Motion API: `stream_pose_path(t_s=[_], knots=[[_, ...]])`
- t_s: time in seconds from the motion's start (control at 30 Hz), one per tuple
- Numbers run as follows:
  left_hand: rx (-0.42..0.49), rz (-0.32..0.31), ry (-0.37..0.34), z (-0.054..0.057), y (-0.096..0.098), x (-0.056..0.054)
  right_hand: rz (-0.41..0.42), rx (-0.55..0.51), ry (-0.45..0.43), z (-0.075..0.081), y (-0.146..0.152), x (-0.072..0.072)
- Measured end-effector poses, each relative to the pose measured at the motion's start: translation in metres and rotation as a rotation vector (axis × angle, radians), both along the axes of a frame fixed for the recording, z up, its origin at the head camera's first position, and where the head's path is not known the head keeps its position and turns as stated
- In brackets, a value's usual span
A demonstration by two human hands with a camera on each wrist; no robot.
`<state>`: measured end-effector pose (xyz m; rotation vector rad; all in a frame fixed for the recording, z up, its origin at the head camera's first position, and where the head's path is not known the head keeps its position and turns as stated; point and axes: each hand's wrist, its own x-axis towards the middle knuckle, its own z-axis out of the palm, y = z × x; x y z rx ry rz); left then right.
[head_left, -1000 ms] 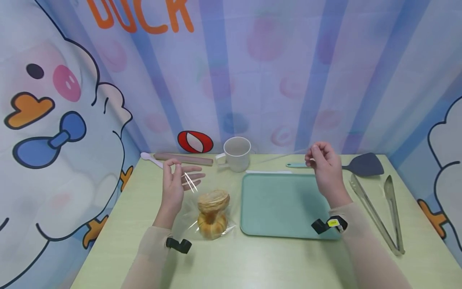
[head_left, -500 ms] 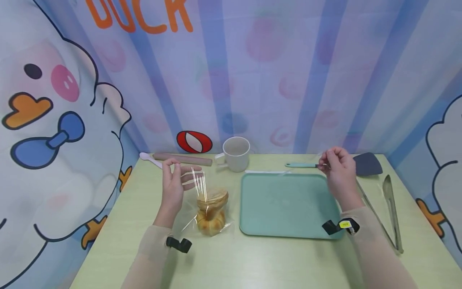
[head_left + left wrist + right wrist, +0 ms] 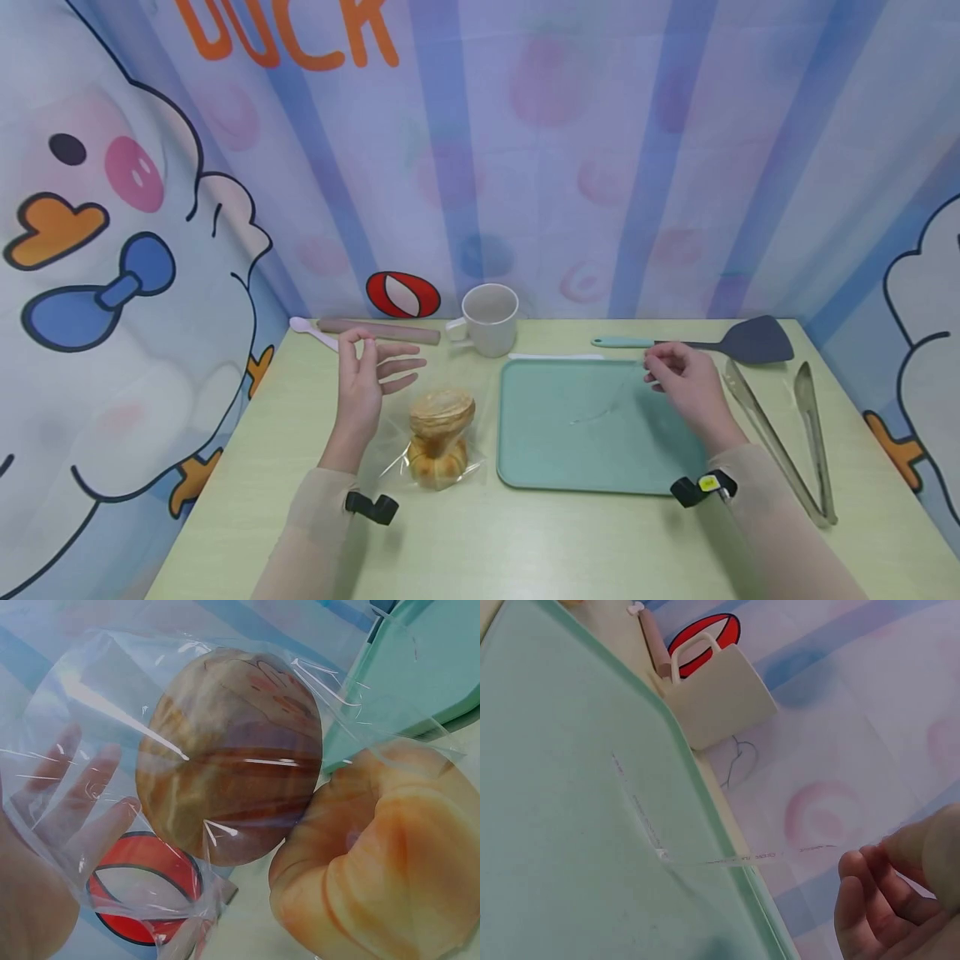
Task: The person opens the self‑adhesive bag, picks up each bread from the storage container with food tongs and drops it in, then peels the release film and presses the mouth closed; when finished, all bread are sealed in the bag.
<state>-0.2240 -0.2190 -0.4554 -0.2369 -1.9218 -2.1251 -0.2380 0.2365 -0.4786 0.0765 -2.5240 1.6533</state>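
My left hand (image 3: 358, 390) pinches the top of a clear plastic bag (image 3: 90, 671) between thumb and index finger, with the other fingers spread. Inside are two pieces of bread: a round browned bun (image 3: 442, 410) and, below it, a curved golden roll (image 3: 437, 463). In the left wrist view the film crosses in front of the fingers. Over the right part of the green tray (image 3: 585, 458), my right hand (image 3: 692, 390) pinches one end of a thin clear strip with small print (image 3: 761, 859). The strip's bent free end hangs over the tray.
A white mug (image 3: 491, 321) stands at the back, right of a brownish-pink rod (image 3: 390, 332) and a pale spoon (image 3: 303, 326). Behind the tray lie a white stick-like utensil (image 3: 557, 357) and a dark-headed spatula (image 3: 757, 340). Metal tongs (image 3: 817, 442) lie at the right.
The right hand moved right, then came lower and back left over the tray with the strip. The stretched film near the left hand has slackened. The left hand stays in place.
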Motion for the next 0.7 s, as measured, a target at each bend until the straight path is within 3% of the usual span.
stream_pose_path(t_s=[0.27,0.47,0.7], knots=[[-0.016,-0.010,0.002,0.000,-0.001,0.001,-0.097,0.183,0.098,-0.001,0.002,0.000],[-0.023,-0.021,0.008,0.000,-0.002,0.001,-0.215,0.181,0.218,0.003,-0.002,0.001],[-0.035,-0.027,-0.002,0.000,-0.003,0.000,-0.150,0.154,0.238,0.013,-0.011,-0.003]])
